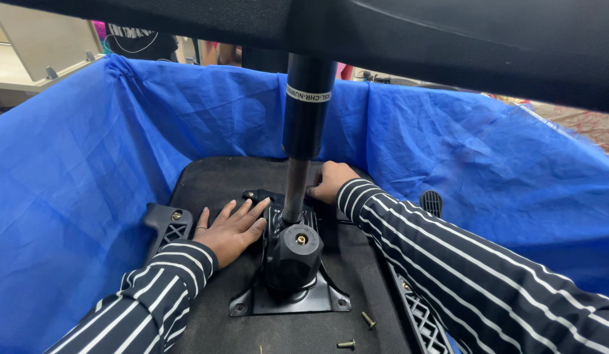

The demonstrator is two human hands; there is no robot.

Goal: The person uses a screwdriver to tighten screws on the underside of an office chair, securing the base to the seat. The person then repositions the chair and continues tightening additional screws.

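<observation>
The flat, open left hand (231,229) steadies the seat (212,180) while the right hand (329,181) grips the mechanism (292,252), whose loose screws (368,320) probably need fitting.

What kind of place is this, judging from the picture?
Probably a furniture assembly workstation. An upturned office chair seat lies in a blue fabric-lined bin, its gas-lift cylinder standing in the tilt mechanism, with loose screws nearby.
</observation>
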